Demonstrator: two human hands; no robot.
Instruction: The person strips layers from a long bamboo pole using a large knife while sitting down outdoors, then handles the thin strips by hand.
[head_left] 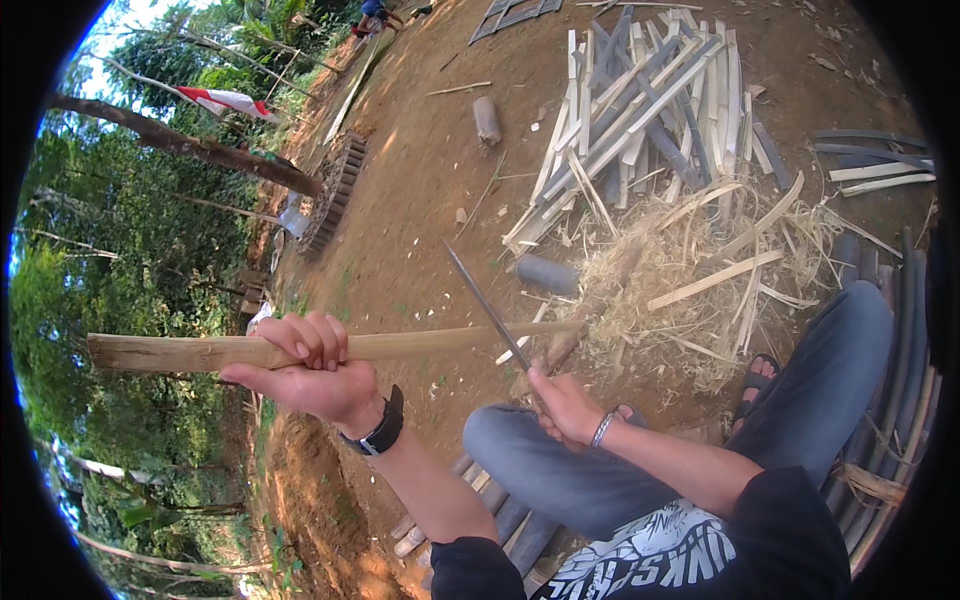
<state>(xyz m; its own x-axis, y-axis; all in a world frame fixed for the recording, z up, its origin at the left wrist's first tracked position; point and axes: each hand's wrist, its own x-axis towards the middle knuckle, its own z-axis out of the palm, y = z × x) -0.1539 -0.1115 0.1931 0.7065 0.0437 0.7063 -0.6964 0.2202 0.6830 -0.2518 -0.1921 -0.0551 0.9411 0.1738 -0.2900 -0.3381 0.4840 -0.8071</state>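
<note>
the left hand (318,380) is wrapped firmly around a pale bamboo strip (425,345), whose long axis runs left to right through the fist; the right hand (568,408), closed on a knife (489,308), is nearer the strip's thin right end, the blade crossing its right half, contact hard to tell. that end points at the curly shavings (640,265); split strips (650,110) lie beyond; bare soil (410,200) spreads past the blade tip.

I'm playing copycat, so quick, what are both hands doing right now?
Left hand: closed, holding a long pale strip.
Right hand: closed, holding a long-bladed knife.
</note>
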